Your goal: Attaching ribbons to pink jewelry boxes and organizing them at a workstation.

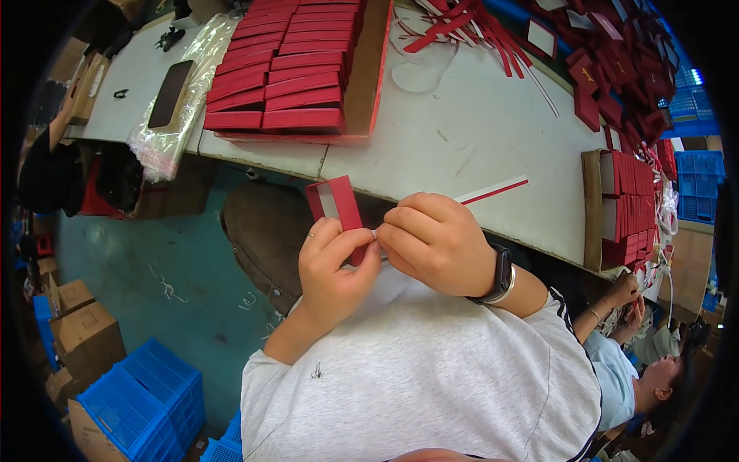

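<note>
My left hand [332, 262] is closed around a small red cardboard box [349, 206] with a pale inner face, held tilted in front of my chest just off the table edge. My right hand [439, 240] meets it there, its thumb and fingers pinched at the box's near side. A tiny whitish bit shows between the fingertips of both hands; what it is stays too small to tell. Beyond my right knuckles, a narrow red-and-white strip [496, 189] sticks out over the tabletop, its near end hidden behind the hand.
A large carton [368, 92] packed with rows of red boxes [304, 119] stands ahead on the white table [462, 138]. Loose strips [481, 31] lie behind. At right are another carton [593, 208] and heaped red boxes [616, 69]. A co-worker [616, 369] sits at right; blue crates [146, 396] stand lower left.
</note>
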The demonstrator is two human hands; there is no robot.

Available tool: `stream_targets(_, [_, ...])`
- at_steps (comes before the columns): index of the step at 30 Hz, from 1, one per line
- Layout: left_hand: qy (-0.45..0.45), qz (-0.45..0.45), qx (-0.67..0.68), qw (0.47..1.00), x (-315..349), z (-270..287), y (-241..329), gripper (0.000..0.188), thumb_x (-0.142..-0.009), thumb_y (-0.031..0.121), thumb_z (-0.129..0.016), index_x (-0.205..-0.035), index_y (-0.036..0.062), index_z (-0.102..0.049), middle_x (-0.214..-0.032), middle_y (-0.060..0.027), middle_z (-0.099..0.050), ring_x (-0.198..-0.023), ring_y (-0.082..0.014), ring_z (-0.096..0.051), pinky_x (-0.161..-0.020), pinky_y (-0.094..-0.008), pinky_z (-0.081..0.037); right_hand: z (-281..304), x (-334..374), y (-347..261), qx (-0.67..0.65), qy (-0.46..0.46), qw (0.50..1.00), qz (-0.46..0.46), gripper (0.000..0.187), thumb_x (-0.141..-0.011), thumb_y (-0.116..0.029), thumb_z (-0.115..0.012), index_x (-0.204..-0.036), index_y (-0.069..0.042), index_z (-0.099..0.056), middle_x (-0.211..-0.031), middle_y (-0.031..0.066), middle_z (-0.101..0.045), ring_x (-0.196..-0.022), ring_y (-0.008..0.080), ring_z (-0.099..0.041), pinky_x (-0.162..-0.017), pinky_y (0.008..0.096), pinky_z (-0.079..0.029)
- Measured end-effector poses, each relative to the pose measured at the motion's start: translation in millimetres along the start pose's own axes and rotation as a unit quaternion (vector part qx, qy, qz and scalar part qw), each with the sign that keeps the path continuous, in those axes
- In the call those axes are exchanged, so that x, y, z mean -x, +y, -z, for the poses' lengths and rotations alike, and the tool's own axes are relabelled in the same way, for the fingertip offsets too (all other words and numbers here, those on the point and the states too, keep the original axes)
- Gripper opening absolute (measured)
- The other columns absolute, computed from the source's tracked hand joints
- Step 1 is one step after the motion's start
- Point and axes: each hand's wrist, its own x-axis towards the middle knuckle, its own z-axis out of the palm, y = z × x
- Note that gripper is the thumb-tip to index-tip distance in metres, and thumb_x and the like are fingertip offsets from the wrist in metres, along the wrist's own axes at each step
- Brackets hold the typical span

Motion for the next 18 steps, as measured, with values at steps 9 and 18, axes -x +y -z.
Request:
stream_targets(9, [-0.025,0.048,0.056,0.997,-2,-1,-3,0.013,-0.064,-0.001,-0.068,-0.073,0.0032,-0.062,-0.066,-0.0068,-0.046,-0.059,-0.0200,-0.046,-0.051,-0.0296,-0.037,1,2,12,-0.089,0.070,0.990,-0.085,0.016,-0.066,0.000,-0.066,-0.080,-0.002,-0.060,-0.080,0.0053,-0.058,-0.074,0.0218,-0.056,-0.064,0.0299,-0.047])
stream_targets(18, [-0.017,0.047,0.108,0.993,-7,3,-13,0.013,-0.065,-0.003,-0.068,-0.075,0.0023,-0.063,-0.068,-0.0058,-0.048,-0.059,-0.0169,-0.046,-0.052,-0.0272,-0.036,27,25,6,-0.244,0.028,0.942,-0.229,0.044,-0.067,-0.023,-0.081,-0.102,-0.004,-0.061,-0.089,0.0069,-0.061,-0.080,0.0207,-0.057,-0.069,0.0303,-0.047])
